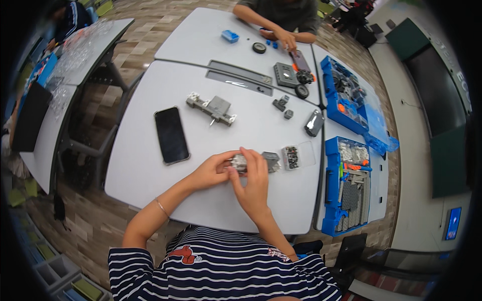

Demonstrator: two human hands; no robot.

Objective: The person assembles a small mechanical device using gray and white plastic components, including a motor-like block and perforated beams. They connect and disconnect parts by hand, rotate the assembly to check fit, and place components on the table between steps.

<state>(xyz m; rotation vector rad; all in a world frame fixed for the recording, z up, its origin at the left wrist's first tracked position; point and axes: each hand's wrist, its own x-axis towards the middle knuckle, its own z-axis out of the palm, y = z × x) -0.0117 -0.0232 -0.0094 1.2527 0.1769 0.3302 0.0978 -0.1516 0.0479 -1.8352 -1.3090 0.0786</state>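
Both my hands are closed round a grey and white building-block assembly (271, 160) near the front of the white table. My left hand (213, 169) grips its left end with the fingertips. Across its middle lie the fingers of my right hand (253, 186), which hide much of the piece; a grey block-shaped part sticks out on the right. Just right of it sits a small clear box of small dark and light parts (291, 157), with its lid open. Farther off, a second similar grey and white assembly (213, 108) lies by itself.
A black phone (171, 135) lies at left. Small grey blocks (282, 103) and a dark glossy case (314, 123) are at right, beside blue parts bins (331, 188). Across the table, another person's hand (287, 41) works near a wheel (259, 47) and a grey box (286, 74).
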